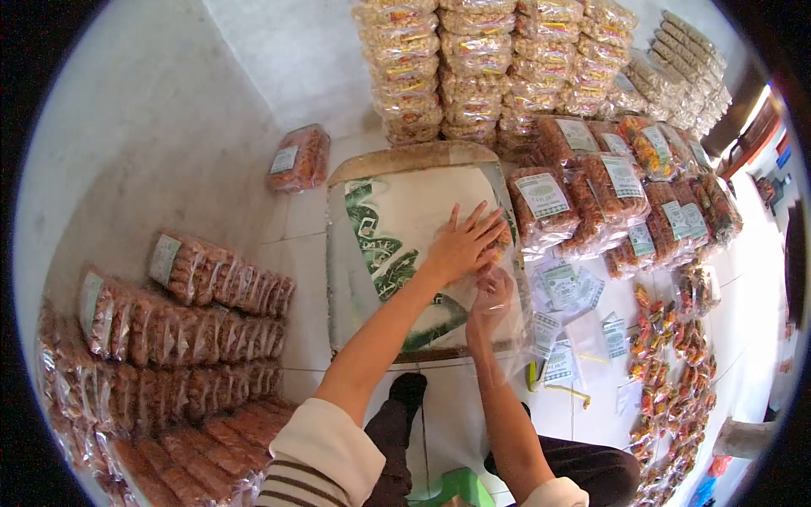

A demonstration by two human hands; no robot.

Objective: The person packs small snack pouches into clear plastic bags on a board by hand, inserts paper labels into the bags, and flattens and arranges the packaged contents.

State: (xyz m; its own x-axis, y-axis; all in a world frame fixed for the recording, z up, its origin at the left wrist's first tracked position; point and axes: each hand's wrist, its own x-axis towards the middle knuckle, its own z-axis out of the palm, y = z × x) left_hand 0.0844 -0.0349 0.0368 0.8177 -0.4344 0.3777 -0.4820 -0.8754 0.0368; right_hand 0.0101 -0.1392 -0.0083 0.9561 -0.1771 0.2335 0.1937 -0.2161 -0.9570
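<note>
My left hand (463, 247) lies over the right side of a low, worn white-topped table (422, 201), its fingers spread. Just below it, my right hand (492, 294) has its fingers closed on a clear plastic bag (488, 323), whose loose film hangs toward me. A bit of orange-brown content shows beside my left fingertips; the rest is hidden under the hands. Green printing (380, 253) runs down the left part of the tabletop.
Bagged brown snacks (182, 313) are stacked at left, and labelled packs (583, 198) at right. Tall stacks of pale packs (477, 72) stand behind. Loose printed labels (562, 287), a yellow strip (574, 393) and colourful small packets (667, 380) lie on the tiled floor. One pack (300, 159) sits by the wall.
</note>
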